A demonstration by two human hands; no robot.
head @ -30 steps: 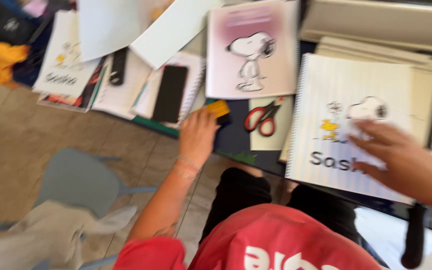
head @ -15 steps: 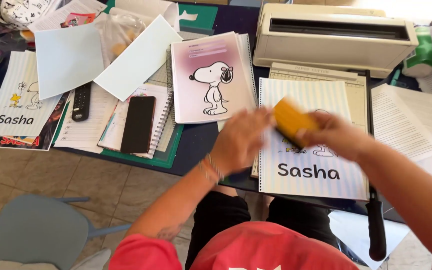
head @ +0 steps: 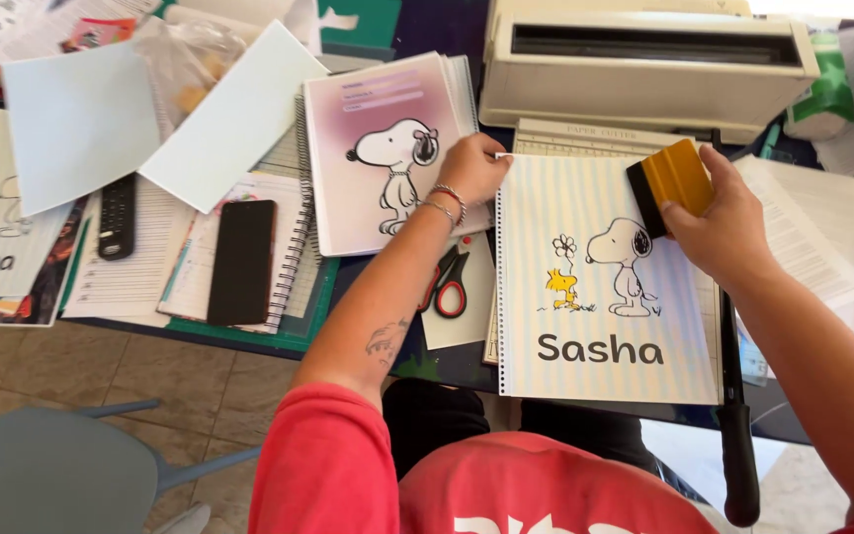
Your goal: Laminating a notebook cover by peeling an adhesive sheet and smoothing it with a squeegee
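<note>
1. Lower middle: the striped cover (head: pixel 605 287) lies flat on the cutter board, punched edge left.
2. Right hand (head: pixel 728 232) grips a yellow squeegee (head: pixel 674 178) at the cover's upper right corner. Keep its edge flat and pressure even.
3. Left hand (head: pixel 471 166), fingers curled, pins the upper left corner; press firmly so nothing slides.
4. Scissors (head: pixel 450 282) lie just left; a pink notebook (head: pixel 387 148) beyond.
</note>
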